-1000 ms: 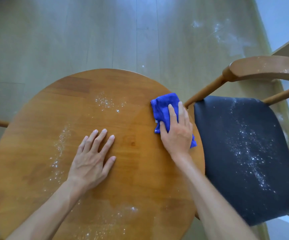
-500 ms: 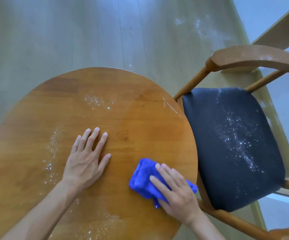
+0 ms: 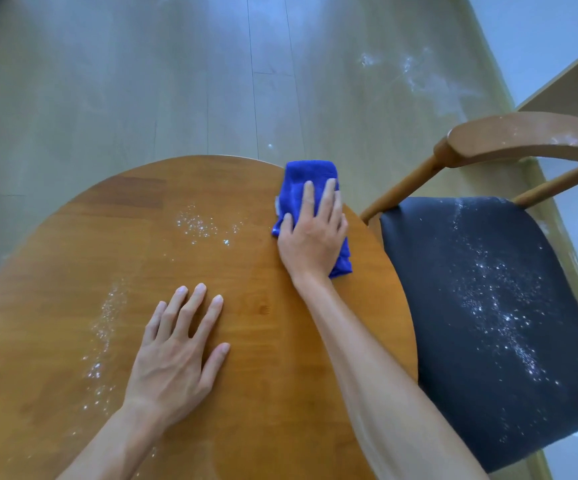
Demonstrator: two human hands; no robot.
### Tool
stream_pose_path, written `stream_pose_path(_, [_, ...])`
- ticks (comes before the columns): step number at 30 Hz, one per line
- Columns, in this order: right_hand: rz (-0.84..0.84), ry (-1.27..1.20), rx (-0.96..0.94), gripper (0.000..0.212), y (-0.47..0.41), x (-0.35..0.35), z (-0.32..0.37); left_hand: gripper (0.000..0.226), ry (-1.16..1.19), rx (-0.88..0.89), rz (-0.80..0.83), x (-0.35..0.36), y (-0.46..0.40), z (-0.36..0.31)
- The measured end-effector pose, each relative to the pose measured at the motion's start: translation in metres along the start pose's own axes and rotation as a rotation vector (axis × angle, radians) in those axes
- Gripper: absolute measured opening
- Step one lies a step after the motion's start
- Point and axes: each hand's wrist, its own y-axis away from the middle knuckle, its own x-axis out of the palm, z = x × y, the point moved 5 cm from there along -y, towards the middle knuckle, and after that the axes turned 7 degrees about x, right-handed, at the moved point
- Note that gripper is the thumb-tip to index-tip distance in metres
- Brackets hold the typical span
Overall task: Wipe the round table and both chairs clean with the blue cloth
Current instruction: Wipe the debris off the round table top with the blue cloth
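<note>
Right hand [image 3: 310, 237] flat, fingers straight, pressing folded blue cloth [image 3: 312, 188] onto far right edge of round wooden worktop [image 3: 263, 341]. Left hand [image 3: 176, 355] spread flat on bare wood, nearer the body, holding nothing. White powder [image 3: 197, 223] left of cloth, more left of left hand. Black-cushioned wooden chair [image 3: 488, 306] right of cloth, seat powdered, unwiped. Task judged early; second chair barely in view.

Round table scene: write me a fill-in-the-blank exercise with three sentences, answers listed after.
1. The right hand presses a cloth of the colour ____ onto the round table.
2. The left hand lies flat on the ____.
3. White specks dot the dark seat of the ____.

Missing words: blue; table; chair
</note>
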Motion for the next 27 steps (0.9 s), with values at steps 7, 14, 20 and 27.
stream_pose_path(7, [0.155,-0.125,-0.496,0.055,0.138,-0.03,-0.056,0.074,-0.001,-0.021,0.029,-0.007,0.0,-0.004])
stream_pose_path(14, [0.361,-0.12,-1.266,0.047,0.181,-0.054,-0.137,0.076,-0.01,-0.027,0.036,-0.006,0.0,-0.005])
stream_pose_path(20, [0.167,-0.116,-0.727,0.053,0.046,-0.042,-0.108,0.075,-0.011,-0.031,0.018,-0.002,0.002,-0.005])
stream_pose_path(27, [0.239,-0.05,-0.275,0.075,0.009,-0.029,-0.078,0.076,-0.002,-0.062,-0.002,0.001,0.004,-0.006])
